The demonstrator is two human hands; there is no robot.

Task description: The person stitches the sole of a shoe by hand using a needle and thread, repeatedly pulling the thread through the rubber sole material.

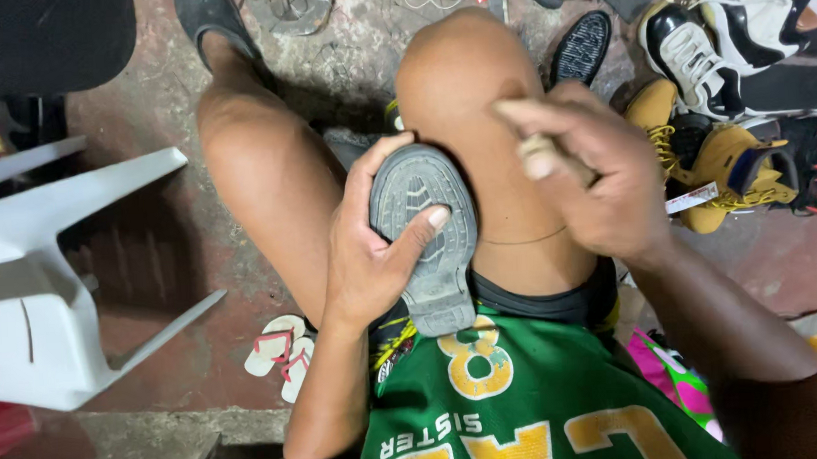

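Seated low over a concrete floor [151, 222], I hold a worn shoe [425, 243] sole-up between my knees, its heel end against the hem of my green jersey [526, 399]. My left hand [373, 249] wraps the shoe from the left side, thumb laid across the grey tread, fingers curled behind where I cannot see them. My right hand [590, 180] hovers over my right knee, just beside the shoe's toe, its fingers closed narrowly around a small pale tool [541, 155]; motion blur keeps me from saying what kind of tool it is or how tightly it is pinched.

To do this well, I judge that the shoe must stay clamped hard against my thigh so the sole does not rock, and my thumb should keep pressing where the tread meets the edge. The tool, I think, ought to come in at a shallow angle along the rim, clear of my thumb and bare knee, in short controlled strokes.

Around me lie a pair of yellow boots [699, 153] and black-and-white sneakers [740, 31] to the right, a loose black sole [581, 46] beyond my knee, a white plastic chair [43, 273] at left, and small flip-flops [281, 354] on the floor beneath my left leg.
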